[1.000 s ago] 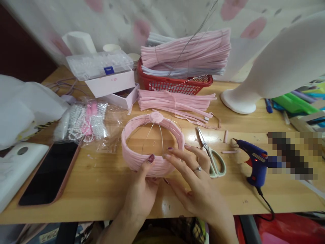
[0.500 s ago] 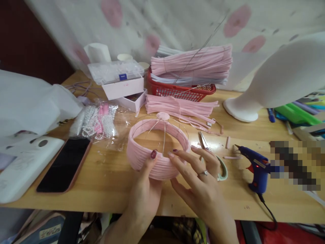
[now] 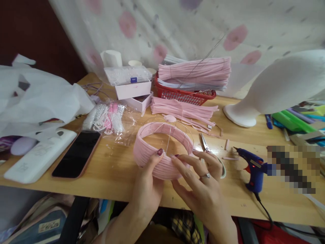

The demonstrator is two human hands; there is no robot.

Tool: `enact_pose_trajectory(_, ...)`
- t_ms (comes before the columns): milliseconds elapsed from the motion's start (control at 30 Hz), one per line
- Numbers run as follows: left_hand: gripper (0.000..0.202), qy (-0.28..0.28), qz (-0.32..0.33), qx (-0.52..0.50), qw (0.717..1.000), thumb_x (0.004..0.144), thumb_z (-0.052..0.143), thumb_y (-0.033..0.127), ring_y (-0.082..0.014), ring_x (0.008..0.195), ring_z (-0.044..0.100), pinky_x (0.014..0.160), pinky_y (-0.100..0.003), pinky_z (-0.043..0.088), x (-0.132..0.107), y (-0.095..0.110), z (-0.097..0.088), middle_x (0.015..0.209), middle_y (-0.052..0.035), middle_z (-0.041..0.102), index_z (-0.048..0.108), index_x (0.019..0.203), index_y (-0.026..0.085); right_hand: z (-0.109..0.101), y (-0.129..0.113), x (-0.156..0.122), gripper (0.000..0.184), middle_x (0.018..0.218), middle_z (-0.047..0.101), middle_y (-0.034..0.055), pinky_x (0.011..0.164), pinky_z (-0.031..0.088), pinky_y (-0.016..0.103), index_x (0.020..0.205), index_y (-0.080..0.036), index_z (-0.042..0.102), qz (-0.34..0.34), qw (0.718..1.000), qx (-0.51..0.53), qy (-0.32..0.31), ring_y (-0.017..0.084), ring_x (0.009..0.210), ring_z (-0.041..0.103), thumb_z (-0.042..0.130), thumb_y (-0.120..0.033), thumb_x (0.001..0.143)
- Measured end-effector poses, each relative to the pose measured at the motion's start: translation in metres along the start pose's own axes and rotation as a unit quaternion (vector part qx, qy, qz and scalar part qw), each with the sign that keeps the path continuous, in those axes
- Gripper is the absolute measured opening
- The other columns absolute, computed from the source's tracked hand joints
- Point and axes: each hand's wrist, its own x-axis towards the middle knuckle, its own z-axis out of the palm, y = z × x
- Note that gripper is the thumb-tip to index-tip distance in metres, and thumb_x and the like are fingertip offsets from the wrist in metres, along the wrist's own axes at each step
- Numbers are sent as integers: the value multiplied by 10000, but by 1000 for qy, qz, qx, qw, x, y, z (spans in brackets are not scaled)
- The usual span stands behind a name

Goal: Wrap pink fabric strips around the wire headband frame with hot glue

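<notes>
A ring-shaped band of pink pipe cleaners [image 3: 162, 167], crossed by thin wires that rise to a small pink disc [image 3: 170, 118], is held just over the front of the table. My left hand [image 3: 148, 183] grips its near side, thumb on the upper edge and fingers underneath. On the near right part of the band, my right hand [image 3: 200, 183] has its fingertips on the rim and its thumb low at the side. A ring is on one right finger. Scissors [image 3: 205, 143] with pale green handles lie behind my right hand, which partly hides them.
Right of the hands lies a blue glue gun [image 3: 255, 167], its red light lit. Behind are pink pipe-cleaner bundles [image 3: 182, 109], a red basket [image 3: 188, 96] and a white mannequin form [image 3: 276, 86]. A phone [image 3: 77, 154] and bagged pearl beads [image 3: 109, 117] lie left.
The camera view has tilted up and turned a little left, so things on the table sit further right at the left side. Both hands keep nearly the same hold on the band.
</notes>
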Motion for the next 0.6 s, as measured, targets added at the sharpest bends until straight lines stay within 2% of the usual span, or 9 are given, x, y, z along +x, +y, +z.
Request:
enact_pose_trajectory(200,280,-14,-7,7,1000,683,827,257,-182,890,691,833,-296,552,3,0,-3,958,-71,757,751,928,144,-1,3,1,367,1138,671,89,1043,372,580,1273,-209,588,-14,1000,10,-11,326,1183,454,622,-122,918)
enact_pose_trajectory(367,184,-4,-11,24,1000,681,830,253,-166,842,673,809,-285,549,5,-1,-4,873,-41,741,746,811,152,0,7,-1,383,1145,661,94,1032,379,585,1272,-206,587,-16,1000,11,-18,332,1177,452,640,-115,904)
enact_pose_trajectory(600,296,-27,-20,8,999,696,852,298,-192,960,689,897,-307,547,9,-3,-8,985,-67,768,759,940,159,6,11,-5,410,1181,649,99,1042,377,572,1290,-189,574,11,1000,25,-13,327,1174,468,641,-98,896)
